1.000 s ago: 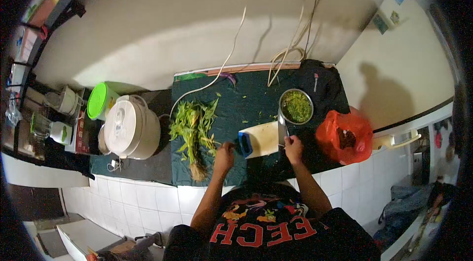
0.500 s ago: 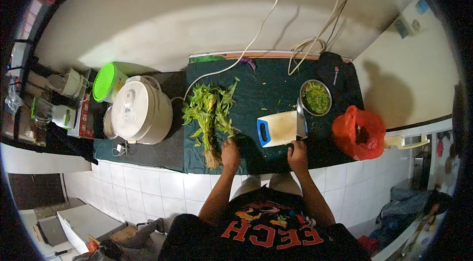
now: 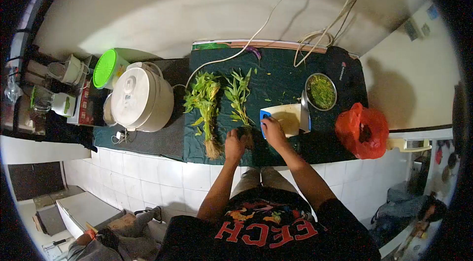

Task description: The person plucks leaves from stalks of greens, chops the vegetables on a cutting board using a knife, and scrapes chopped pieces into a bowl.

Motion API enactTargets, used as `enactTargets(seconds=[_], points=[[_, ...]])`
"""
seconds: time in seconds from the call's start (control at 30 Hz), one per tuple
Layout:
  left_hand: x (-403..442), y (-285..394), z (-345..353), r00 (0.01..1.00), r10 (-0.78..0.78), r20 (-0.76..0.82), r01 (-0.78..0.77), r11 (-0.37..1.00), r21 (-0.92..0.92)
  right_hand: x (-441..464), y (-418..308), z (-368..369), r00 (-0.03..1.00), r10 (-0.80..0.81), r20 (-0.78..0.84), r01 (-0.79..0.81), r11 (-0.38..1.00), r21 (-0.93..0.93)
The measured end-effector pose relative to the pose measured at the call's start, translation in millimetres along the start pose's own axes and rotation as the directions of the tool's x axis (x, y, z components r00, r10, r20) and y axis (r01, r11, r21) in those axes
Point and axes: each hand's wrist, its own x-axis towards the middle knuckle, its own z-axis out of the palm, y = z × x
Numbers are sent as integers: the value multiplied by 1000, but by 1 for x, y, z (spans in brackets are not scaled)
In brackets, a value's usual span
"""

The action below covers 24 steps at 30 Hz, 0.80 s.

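My left hand [image 3: 234,145] is closed at the root end of a smaller bunch of leafy greens [image 3: 239,98]; a dark patch beside its fingers is unclear. To the left lies a larger bunch of leafy greens [image 3: 204,101], its pale roots towards me. My right hand [image 3: 274,131] is closed over the blue handle end of a white cutting board [image 3: 290,115]. Along the board's right edge lies a knife blade [image 3: 304,104], its handle not clearly visible. Behind the board stands a metal bowl [image 3: 334,104] of chopped greens.
A red plastic bag [image 3: 362,133] stands at the right table edge. On the left are a white rice cooker [image 3: 140,98] and a green-lidded container [image 3: 106,69]. A purple eggplant [image 3: 253,51] and a white cable [image 3: 236,56] lie at the back. Another person [image 3: 116,239] is at lower left.
My right hand has left the knife handle and moved left onto the board's handle. The smaller bunch now lies apart from the larger one, and my left hand has shifted slightly right.
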Motion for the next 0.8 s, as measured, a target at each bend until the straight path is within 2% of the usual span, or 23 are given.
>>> enactTargets(seconds=[0.03, 0.13, 0.17, 0.23, 0.27, 0.37, 0.43, 0.5, 0.53, 0.6, 0.63, 0.7, 0.77, 0.8], points=[[2, -9, 1, 999, 7, 31, -7, 1000, -8, 10, -11, 7, 1000, -6, -3, 6, 1000, 10], [4, -14, -1, 995, 30, 96, -29, 1000, -6, 31, -36, 32, 985, 161, -57, -158, 987, 40], [3, -10, -2, 990, 43, 133, -43, 999, -5, 32, -37, 37, 986, 157, -56, -155, 987, 42], [-4, -1, -4, 987, 38, 157, -46, 998, 50, 37, -41, 42, 991, 132, -31, -134, 988, -73], [-5, 3, -5, 982, 33, 186, -53, 993, 103, 37, -41, 55, 984, 176, -14, -176, 977, -119], [-11, 11, -2, 985, -48, 167, 40, 998, 49, 37, -45, 57, 977, 215, -14, -215, 972, -99], [-10, 11, 0, 988, -44, 147, 39, 999, 38, 35, -40, 60, 976, 215, -33, -217, 972, -93], [-9, 16, 4, 987, -114, 110, 94, 979, 178, 31, -31, 58, 980, 200, 20, -199, 979, -46], [-9, 19, 5, 987, -112, 112, 92, 981, 170, 30, -26, 57, 979, 201, 18, -199, 978, -55], [-5, 18, 5, 983, -152, 100, 129, 971, 199, 29, -17, 56, 966, 245, 80, -253, 961, 110], [-4, 16, 6, 983, -149, 102, 127, 972, 198, 28, -14, 56, 966, 247, 77, -254, 961, 107], [2, 10, 8, 984, -143, 108, 127, 982, 142, 25, -8, 56, 964, 258, -58, -237, 940, 246], [6, 3, 13, 984, -145, 108, 130, 983, 131, 25, 0, 53, 962, 273, -12, -257, 920, 296], [7, 5, 10, 983, -149, 108, 136, 984, 120, 21, 2, 50, 942, 335, -16, -305, 876, 373]])
